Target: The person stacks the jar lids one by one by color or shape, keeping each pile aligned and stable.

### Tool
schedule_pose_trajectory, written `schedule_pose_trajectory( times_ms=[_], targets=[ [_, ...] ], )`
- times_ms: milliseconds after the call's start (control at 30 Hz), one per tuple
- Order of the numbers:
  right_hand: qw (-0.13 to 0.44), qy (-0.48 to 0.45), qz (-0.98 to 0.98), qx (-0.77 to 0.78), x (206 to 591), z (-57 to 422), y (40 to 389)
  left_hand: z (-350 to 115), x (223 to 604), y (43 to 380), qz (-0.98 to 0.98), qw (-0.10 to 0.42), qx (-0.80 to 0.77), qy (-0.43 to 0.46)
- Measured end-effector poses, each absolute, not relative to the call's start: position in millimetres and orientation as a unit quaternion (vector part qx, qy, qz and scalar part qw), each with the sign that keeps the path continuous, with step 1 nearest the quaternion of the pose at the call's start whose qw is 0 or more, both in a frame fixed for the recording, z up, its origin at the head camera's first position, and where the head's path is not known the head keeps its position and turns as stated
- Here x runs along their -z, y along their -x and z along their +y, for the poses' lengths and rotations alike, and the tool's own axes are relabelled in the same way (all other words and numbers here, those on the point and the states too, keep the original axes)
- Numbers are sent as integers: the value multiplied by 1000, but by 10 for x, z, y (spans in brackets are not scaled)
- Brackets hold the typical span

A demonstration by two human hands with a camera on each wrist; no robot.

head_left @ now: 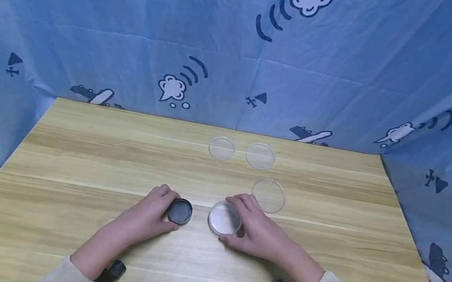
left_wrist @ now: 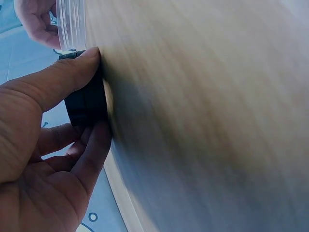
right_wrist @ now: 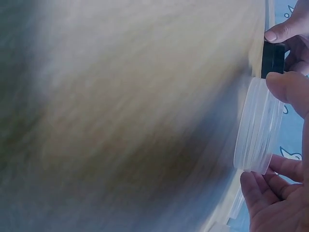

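My left hand (head_left: pixel 148 214) grips a small round black dish (head_left: pixel 179 212) by its sides, thumb at the near edge and fingers at the far edge. In the left wrist view the black dish (left_wrist: pixel 87 99) shows a straight dark side wall, right at the tabletop. Across a short gap, my right hand (head_left: pixel 257 230) holds a wider clear round dish (head_left: pixel 222 218) between thumb and fingers. Several ridges run round the side of this clear dish (right_wrist: pixel 256 125) in the right wrist view, like stacked rims.
Behind my right hand a thin clear disc (head_left: pixel 268 195) lies on the wooden table (head_left: pixel 92 153). Two more clear discs, a left one (head_left: pixel 222 149) and a right one (head_left: pixel 260 156), lie near the back edge. A blue patterned cloth (head_left: pixel 228 25) hangs behind the table and along both sides.
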State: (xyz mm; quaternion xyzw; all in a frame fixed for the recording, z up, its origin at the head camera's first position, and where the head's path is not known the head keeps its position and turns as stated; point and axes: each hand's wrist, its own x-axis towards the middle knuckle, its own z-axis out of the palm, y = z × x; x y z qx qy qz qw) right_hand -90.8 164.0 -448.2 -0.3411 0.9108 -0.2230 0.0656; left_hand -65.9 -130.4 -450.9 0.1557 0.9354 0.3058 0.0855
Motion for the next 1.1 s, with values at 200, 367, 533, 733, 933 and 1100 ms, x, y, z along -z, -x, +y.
schedule_pose_trajectory(
  times_ms=[200,367,533,733,933,1100],
  targets=[
    [62,340,911,227,4487,1635,913,-1303,4513,664,936,88,-303,-154],
    [64,338,911,227,4483,1632,915,-1308,4511,662,936,88,-303,-154],
    [64,338,911,226,4488,1634,915,-1315,4509,656,936,89,-302,-155],
    [65,334,911,231,4489,1632,910,-1307,4511,660,937,87,-300,-154],
    [65,333,912,231,4494,1634,908,-1308,4515,659,938,90,-299,-152],
    [59,335,911,232,4510,1640,905,-1306,4509,659,938,92,-299,-149]
  ],
)
